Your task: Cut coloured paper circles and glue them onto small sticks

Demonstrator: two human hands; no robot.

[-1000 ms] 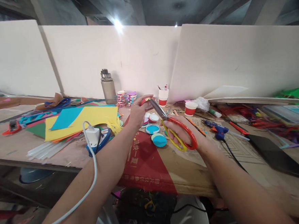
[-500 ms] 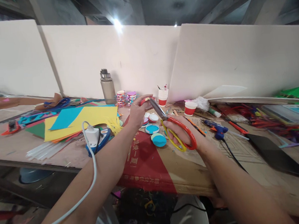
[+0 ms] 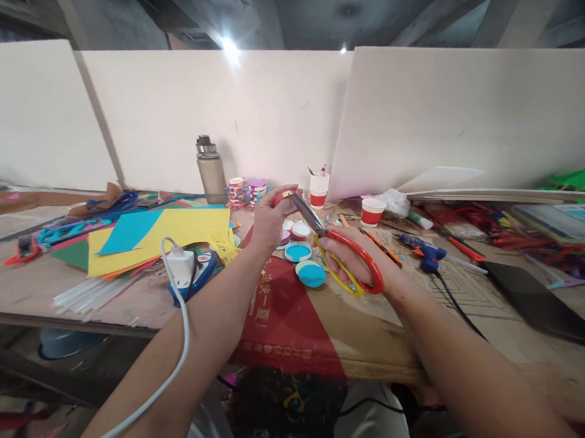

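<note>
My right hand [image 3: 348,255] is closed around scissors [image 3: 318,227] with one red and one yellow handle loop. Their blades slant up and left to a small red piece [image 3: 283,197] with a pale edge. My left hand [image 3: 270,217] grips that piece between its fingers, above the work surface; its exact shape is too small to make out. Whether the blades bite into it is hard to see. Below the hands lie shallow discs with white rims, among them a blue one [image 3: 298,252] and a blue and pale green one [image 3: 311,274].
Coloured paper sheets [image 3: 183,228], a power strip [image 3: 201,272] and a white cable lie left. Behind stand a bottle [image 3: 212,174], stacked colourful rings [image 3: 237,193] and red-and-white paper cups [image 3: 319,190]. A blue glue gun [image 3: 430,257] and a black flat panel [image 3: 541,302] lie right.
</note>
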